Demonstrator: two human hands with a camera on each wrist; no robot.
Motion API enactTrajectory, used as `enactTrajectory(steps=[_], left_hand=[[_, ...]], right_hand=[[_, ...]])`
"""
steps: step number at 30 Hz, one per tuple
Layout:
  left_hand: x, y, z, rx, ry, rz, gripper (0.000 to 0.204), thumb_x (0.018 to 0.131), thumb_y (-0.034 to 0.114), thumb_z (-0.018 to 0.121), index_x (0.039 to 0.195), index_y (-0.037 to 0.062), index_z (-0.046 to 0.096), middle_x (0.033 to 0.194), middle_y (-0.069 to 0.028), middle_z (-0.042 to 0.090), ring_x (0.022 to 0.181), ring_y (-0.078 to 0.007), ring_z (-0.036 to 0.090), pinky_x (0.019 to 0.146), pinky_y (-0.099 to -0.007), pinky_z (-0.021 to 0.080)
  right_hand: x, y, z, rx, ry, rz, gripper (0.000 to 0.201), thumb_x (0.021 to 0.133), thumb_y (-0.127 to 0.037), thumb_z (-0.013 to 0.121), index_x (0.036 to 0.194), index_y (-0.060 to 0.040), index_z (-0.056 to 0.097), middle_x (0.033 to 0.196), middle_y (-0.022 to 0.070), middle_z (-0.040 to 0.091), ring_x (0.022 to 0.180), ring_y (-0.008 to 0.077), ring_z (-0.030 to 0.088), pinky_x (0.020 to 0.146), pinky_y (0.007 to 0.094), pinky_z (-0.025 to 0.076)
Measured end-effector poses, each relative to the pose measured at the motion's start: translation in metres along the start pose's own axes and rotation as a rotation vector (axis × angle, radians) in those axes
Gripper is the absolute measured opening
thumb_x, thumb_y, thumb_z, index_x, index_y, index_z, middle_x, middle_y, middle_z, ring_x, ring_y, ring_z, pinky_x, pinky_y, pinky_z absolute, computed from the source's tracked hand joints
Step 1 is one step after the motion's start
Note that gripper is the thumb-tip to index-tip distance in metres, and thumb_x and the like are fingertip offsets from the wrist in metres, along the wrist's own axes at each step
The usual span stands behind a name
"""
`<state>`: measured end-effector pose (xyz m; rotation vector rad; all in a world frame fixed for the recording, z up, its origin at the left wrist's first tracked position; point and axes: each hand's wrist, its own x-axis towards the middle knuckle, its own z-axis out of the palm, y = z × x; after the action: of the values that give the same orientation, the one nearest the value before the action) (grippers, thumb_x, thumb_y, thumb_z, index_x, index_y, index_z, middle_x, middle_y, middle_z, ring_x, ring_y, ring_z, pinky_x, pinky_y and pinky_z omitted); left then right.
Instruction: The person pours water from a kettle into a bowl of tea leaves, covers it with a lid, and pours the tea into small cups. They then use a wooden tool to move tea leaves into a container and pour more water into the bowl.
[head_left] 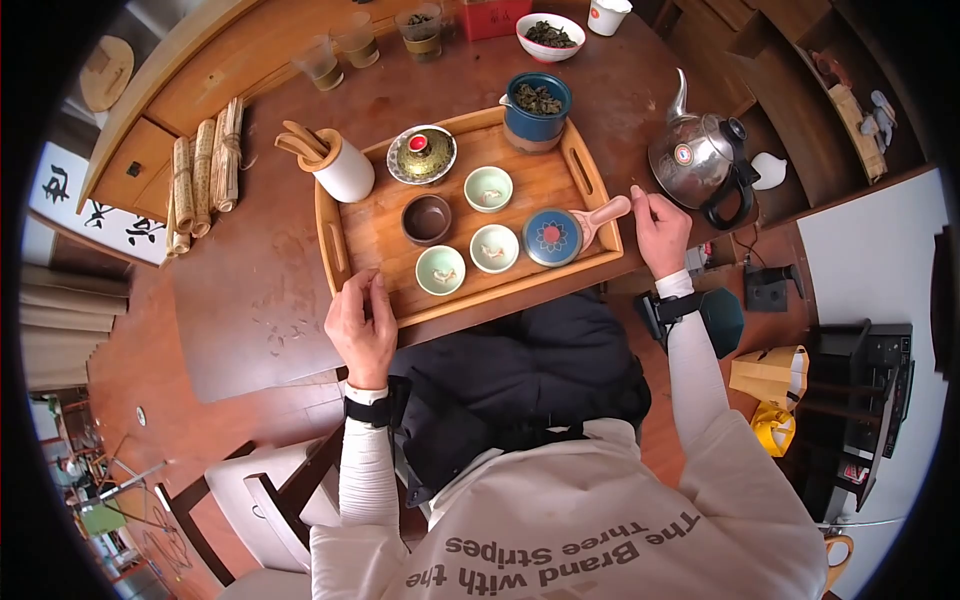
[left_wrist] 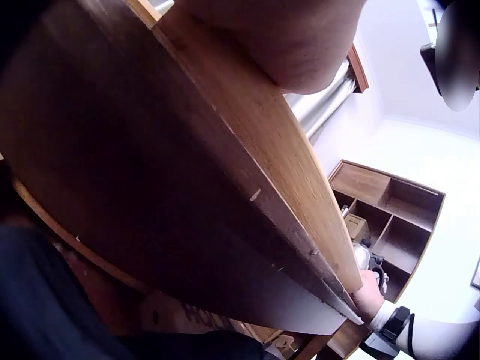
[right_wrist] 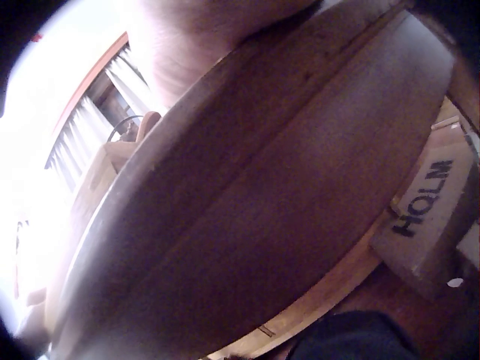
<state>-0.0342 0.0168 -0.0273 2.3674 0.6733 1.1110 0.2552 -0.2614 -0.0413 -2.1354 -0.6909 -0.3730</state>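
At the center of the frame, the wooden tray (head_left: 510, 289) lies on the table (head_left: 230, 330), its near rim close to the table edge. The left hand (head_left: 362, 330) is beside the tray's lower left corner, fingers loosely bent, with no object visible in them. The right hand (head_left: 662, 235) is beyond the tray's right rim, fingers loosely bent and apparently empty, near the pink handle (head_left: 608, 209). The hands are well apart; whether either bears on the tray cannot be confirmed.

Handling notes: for work on the tray, approach the pale green cups (head_left: 440, 270) and the dark cup (head_left: 427, 219) from above, gripping by the rim; they stand close together, so keep sleeves high. The pink handle overhangs the right rim: guide the right wrist around it, as a knock could shift the blue disc (head_left: 552, 237) beside it. Steady the lid when handling the patterned lidded bowl (head_left: 421, 153), and keep the leaf-filled blue pot (head_left: 533, 125) at the upper right corner upright. Grasp the kettle (head_left: 688, 155), right of the tray, only by its black handle; its metal body may be hot.
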Motion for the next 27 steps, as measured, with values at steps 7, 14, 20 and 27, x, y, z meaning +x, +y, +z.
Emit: enactTrajectory(steps=[7, 14, 20, 27], left_hand=[[0.0024, 0.0029, 0.0001, 0.000, 0.029, 0.020, 0.004, 0.091, 0.002, 0.069, 0.095, 0.0035, 0.068, 0.075, -0.0112, 0.066, 0.060, -0.0264, 0.060, 0.057, -0.0362, 0.047], [0.0020, 0.0034, 0.0018, 0.006, 0.038, 0.016, 0.005, 0.091, 0.003, 0.070, 0.095, 0.0044, 0.070, 0.070, -0.0098, 0.064, 0.056, -0.0234, 0.058, 0.054, -0.0346, 0.046], [0.0017, 0.0030, 0.0029, 0.004, 0.055, 0.022, 0.005, 0.091, 0.003, 0.071, 0.095, 0.0044, 0.070, 0.067, -0.0087, 0.062, 0.052, -0.0201, 0.055, 0.052, -0.0331, 0.045], [0.0016, 0.0035, 0.0029, -0.002, 0.046, -0.010, 0.004, 0.091, 0.003, 0.070, 0.095, 0.0045, 0.070, 0.067, -0.0084, 0.062, 0.052, -0.0204, 0.054, 0.052, -0.0333, 0.044]], right_hand=[[-0.0003, -0.0007, 0.0009, 0.017, 0.028, -0.022, 0.029, 0.098, -0.018, 0.068, 0.078, 0.0036, 0.064, 0.066, 0.0119, 0.054, 0.058, 0.0214, 0.049, 0.055, 0.0338, 0.041], [-0.0004, -0.0031, -0.0016, -0.002, -0.017, 0.064, 0.026, 0.096, -0.017, 0.069, 0.081, 0.0031, 0.068, 0.071, 0.0155, 0.065, 0.060, 0.0287, 0.062, 0.059, 0.0357, 0.047], [-0.0005, -0.0050, -0.0009, 0.003, 0.013, 0.045, 0.025, 0.096, -0.017, 0.069, 0.081, 0.0030, 0.069, 0.072, 0.0158, 0.066, 0.060, 0.0286, 0.062, 0.060, 0.0355, 0.047], [-0.0005, -0.0022, 0.0004, 0.005, 0.001, 0.050, 0.026, 0.097, -0.018, 0.069, 0.081, 0.0029, 0.069, 0.071, 0.0157, 0.065, 0.060, 0.0284, 0.061, 0.060, 0.0357, 0.047]])
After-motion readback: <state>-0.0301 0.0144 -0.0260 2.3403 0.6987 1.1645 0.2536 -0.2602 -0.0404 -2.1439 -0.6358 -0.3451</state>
